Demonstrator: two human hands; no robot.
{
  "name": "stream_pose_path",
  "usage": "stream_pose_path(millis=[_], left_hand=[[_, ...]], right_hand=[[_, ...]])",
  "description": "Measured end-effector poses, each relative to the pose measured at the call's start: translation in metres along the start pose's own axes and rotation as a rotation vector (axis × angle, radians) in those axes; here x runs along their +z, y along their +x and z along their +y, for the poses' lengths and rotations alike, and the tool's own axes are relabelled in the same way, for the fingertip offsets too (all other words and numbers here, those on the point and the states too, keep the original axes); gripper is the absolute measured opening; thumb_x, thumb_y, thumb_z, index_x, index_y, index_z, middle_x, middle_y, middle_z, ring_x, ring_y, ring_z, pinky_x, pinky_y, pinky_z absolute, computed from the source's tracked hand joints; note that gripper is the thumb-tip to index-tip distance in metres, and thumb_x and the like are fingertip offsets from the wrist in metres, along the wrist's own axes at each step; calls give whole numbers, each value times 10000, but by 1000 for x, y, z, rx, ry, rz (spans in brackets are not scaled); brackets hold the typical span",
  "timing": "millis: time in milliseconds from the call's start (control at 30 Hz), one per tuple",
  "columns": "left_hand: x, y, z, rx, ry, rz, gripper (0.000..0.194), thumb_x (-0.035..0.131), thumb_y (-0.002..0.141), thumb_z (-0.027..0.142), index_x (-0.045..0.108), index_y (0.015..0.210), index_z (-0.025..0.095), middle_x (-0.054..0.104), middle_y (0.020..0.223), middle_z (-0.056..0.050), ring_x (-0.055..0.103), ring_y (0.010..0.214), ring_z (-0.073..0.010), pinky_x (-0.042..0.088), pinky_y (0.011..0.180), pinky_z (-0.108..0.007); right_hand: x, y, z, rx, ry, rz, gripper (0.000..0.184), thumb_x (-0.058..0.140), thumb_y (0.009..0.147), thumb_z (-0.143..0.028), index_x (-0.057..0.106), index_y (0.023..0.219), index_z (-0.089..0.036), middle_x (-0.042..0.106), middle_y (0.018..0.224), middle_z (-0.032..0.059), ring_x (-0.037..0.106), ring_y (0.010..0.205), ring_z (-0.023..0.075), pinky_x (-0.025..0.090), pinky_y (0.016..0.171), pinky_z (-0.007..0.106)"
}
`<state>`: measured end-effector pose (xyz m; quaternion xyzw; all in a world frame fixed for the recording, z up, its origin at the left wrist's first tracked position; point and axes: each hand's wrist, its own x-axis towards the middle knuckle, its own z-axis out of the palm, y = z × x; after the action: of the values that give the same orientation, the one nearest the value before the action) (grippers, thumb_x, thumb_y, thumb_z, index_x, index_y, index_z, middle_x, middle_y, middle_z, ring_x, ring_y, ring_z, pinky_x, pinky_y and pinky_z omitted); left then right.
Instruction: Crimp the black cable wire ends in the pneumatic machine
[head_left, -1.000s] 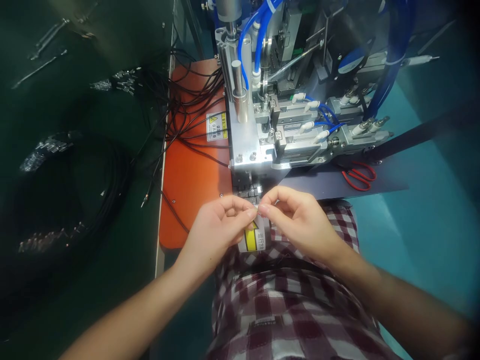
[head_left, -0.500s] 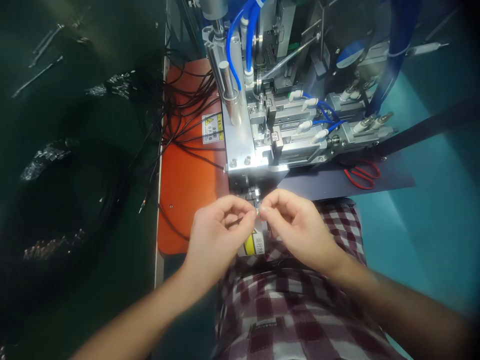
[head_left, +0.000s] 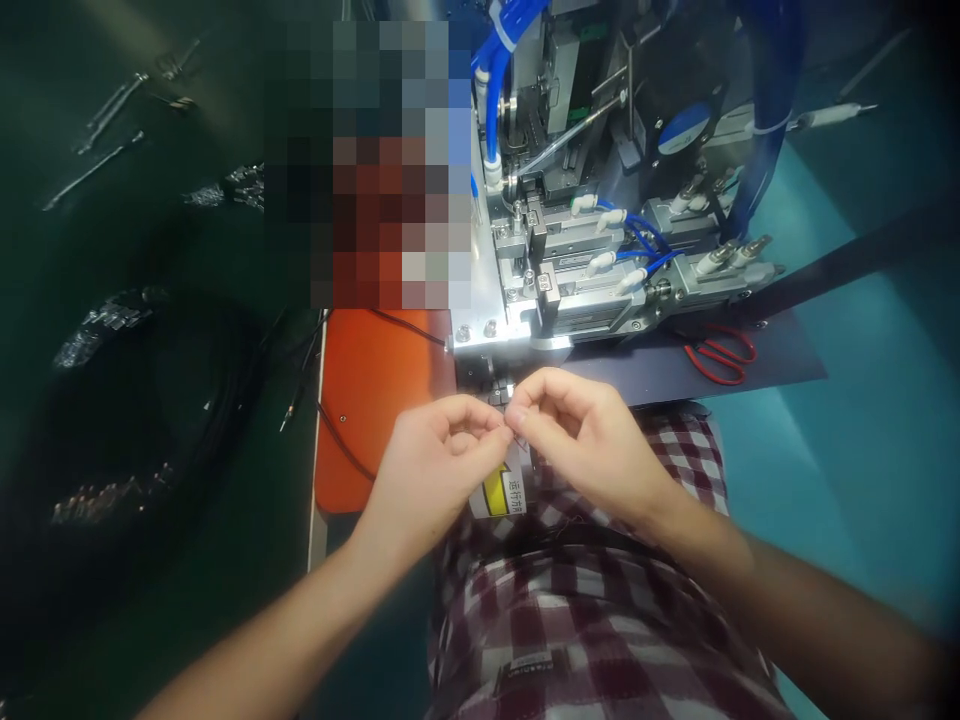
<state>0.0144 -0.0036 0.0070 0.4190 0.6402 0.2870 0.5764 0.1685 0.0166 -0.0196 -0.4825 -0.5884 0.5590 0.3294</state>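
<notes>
My left hand (head_left: pixel 442 455) is closed in a pinch in front of the machine. A thin black cable (head_left: pixel 345 445) runs over the orange plate and disappears behind this hand, which grips it; the gripped part is mostly hidden. My right hand (head_left: pixel 574 430) meets it fingertip to fingertip, with thumb and index finger pressed together. Whatever lies between those right fingertips is too small and covered to name. Just beneath the hands is a white and yellow label (head_left: pixel 496 492) with an arrow. A dark metal fixture (head_left: pixel 487 372) of the machine sits right behind the fingertips.
The machine (head_left: pixel 592 270) with blue air hoses (head_left: pixel 491 120) stands ahead. Red-handled scissors (head_left: pixel 721 358) lie on a dark sheet at right. Coiled black cables (head_left: pixel 225 390) with metal ends spread over the dark green surface at left. A pixelated block covers part of the orange plate (head_left: pixel 390 400).
Both hands remain pinched together, with the right fingertips shifted slightly left over the left ones. The cable piece seen inside my left hand is now hidden. The camera view has shifted slightly.
</notes>
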Motion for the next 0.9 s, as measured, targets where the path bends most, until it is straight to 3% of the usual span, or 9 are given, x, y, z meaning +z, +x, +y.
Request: stream_pose_path(millis=[300, 467, 600, 900], left_hand=[[-2, -1, -4, -28, -47, 15, 181, 690, 772, 329, 665, 746, 151, 526, 561, 30, 446, 486, -62, 353, 438, -145], [-3, 0, -3, -18, -40, 4, 190, 688, 783, 334, 662, 743, 151, 510, 554, 43, 423, 474, -43, 337, 430, -129], [-3, 0, -3, -9, -50, 0, 181, 707, 763, 320, 661, 742, 147, 493, 537, 50, 404, 467, -40, 328, 423, -131], [-4, 4, -1, 18, 14, -1, 142, 672, 784, 301, 673, 761, 160, 508, 540, 44, 409, 439, -50, 361, 424, -159]], right_hand=[[-5, -3, 0, 192, 247, -33, 155, 564, 866, -257, 586, 748, -159, 515, 623, -35, 408, 502, 74, 343, 455, 202], [-8, -3, 1, 139, 118, -38, 124, 610, 847, -276, 649, 835, -159, 574, 675, -19, 415, 477, 69, 326, 426, 207], [-5, -5, 3, 69, 42, -15, 101, 629, 834, -243, 643, 771, -166, 603, 693, -5, 495, 563, 99, 389, 500, 221], [-2, -4, 2, 129, 199, -61, 80, 601, 858, -226, 603, 799, -173, 542, 583, -48, 484, 470, 73, 382, 446, 196]])
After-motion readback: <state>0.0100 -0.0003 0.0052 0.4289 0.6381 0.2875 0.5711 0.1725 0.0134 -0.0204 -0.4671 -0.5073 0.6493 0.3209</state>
